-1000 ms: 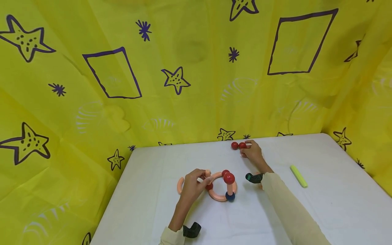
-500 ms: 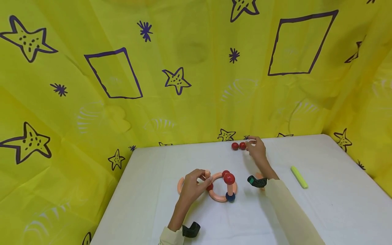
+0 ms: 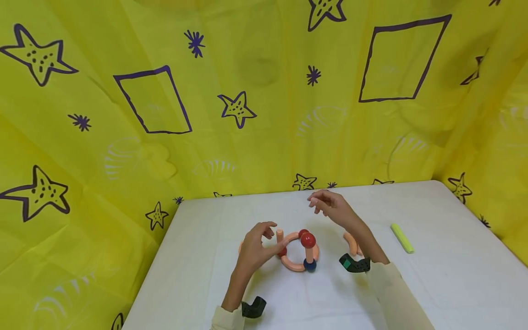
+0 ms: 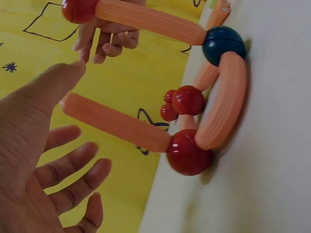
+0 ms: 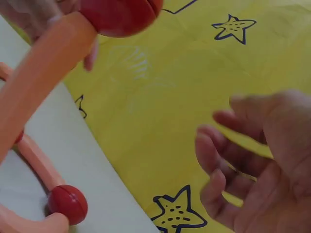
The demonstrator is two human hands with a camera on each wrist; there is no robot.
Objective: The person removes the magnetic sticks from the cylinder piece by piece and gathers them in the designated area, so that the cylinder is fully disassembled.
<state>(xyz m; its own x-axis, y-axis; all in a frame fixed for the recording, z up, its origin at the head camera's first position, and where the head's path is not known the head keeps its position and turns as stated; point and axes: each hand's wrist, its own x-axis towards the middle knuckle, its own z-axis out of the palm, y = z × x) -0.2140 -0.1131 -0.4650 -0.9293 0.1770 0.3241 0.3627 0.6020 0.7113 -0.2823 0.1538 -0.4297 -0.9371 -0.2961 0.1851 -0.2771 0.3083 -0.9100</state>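
A ring of curved orange sticks (image 3: 294,266) joined by balls lies on the table. From its red ball (image 4: 189,152) rises an upright orange stick (image 3: 280,235). Another upright stick (image 4: 150,22) stands on the blue ball (image 3: 310,265) and carries a red ball (image 3: 308,240) on top. My left hand (image 3: 252,250) is spread just left of the first upright stick, thumb close to it, holding nothing. Behind the ring, my right hand (image 3: 336,210) hovers with loosely bent fingers and nothing in them, as the right wrist view shows.
Two small red balls (image 4: 169,112) sit at the back, hidden behind my right hand in the head view. Curved orange pieces (image 3: 350,244) lie beside my right forearm, and a yellow-green stick (image 3: 402,238) farther right. A patterned yellow cloth (image 3: 264,137) hangs behind the table.
My left hand has let go of the upright stick and drawn slightly left. My right hand has moved left and nearer, now covering the two red balls in the head view.
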